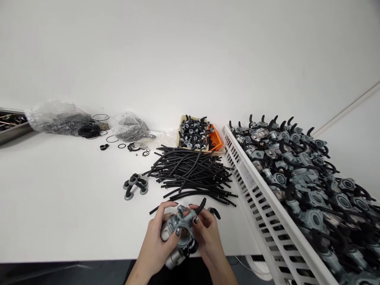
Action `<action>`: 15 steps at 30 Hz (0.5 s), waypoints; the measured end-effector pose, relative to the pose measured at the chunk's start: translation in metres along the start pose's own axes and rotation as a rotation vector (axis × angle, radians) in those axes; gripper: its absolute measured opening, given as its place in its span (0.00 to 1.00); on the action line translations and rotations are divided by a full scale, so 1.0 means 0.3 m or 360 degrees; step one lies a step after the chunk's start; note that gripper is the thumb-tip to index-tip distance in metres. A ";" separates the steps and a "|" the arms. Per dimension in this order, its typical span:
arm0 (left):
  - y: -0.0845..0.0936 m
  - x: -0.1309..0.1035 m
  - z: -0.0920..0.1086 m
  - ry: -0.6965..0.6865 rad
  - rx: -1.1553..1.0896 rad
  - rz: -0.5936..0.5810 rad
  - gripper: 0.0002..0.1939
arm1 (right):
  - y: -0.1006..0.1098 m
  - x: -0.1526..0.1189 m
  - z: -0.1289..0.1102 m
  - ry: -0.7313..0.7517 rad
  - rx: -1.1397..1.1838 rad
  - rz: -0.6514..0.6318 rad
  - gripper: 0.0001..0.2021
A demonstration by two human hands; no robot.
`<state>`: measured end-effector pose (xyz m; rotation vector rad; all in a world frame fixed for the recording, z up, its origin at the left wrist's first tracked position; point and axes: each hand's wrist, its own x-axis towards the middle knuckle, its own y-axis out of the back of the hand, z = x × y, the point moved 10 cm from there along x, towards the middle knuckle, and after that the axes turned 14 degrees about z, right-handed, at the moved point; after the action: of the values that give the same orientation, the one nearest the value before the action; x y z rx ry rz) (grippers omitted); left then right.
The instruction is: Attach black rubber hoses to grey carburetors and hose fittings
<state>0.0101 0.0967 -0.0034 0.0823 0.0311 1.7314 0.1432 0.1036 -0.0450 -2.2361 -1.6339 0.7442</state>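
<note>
Near the table's front edge, my left hand [158, 242] grips the left side of a silver metal carburetor [184, 234], its thumb across the round opening. My right hand [208, 233] holds the same part from the right, with thumb and fingers beside a short black rubber elbow [201, 206] that points up and to the right. Just behind my hands lies a pile of black rubber hoses [190, 170]. A small black-and-grey elbow piece [214, 213] rests right behind my right hand. The fingertips on the carburetor's far side are partly hidden.
A white slatted crate [267, 213] full of carburetors [314, 198] stands at the right. Behind the hoses are a cream tray [179, 138] of elbow pieces and an orange bin [217, 138]. Elbow pieces [135, 185], rubber rings [121, 146] and plastic bags [127, 126] lie left.
</note>
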 end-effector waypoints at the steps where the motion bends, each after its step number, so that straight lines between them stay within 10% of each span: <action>1: -0.001 0.000 -0.001 -0.0004 0.0006 -0.0007 0.22 | 0.000 0.004 0.002 -0.0002 0.0010 -0.0009 0.20; 15: -0.008 -0.001 -0.006 -0.0045 0.0040 -0.0089 0.23 | 0.001 0.006 0.007 -0.0034 0.0085 -0.0005 0.21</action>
<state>0.0125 0.0968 -0.0055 0.1233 0.0337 1.6738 0.1428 0.1051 -0.0473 -2.1956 -1.6079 0.8036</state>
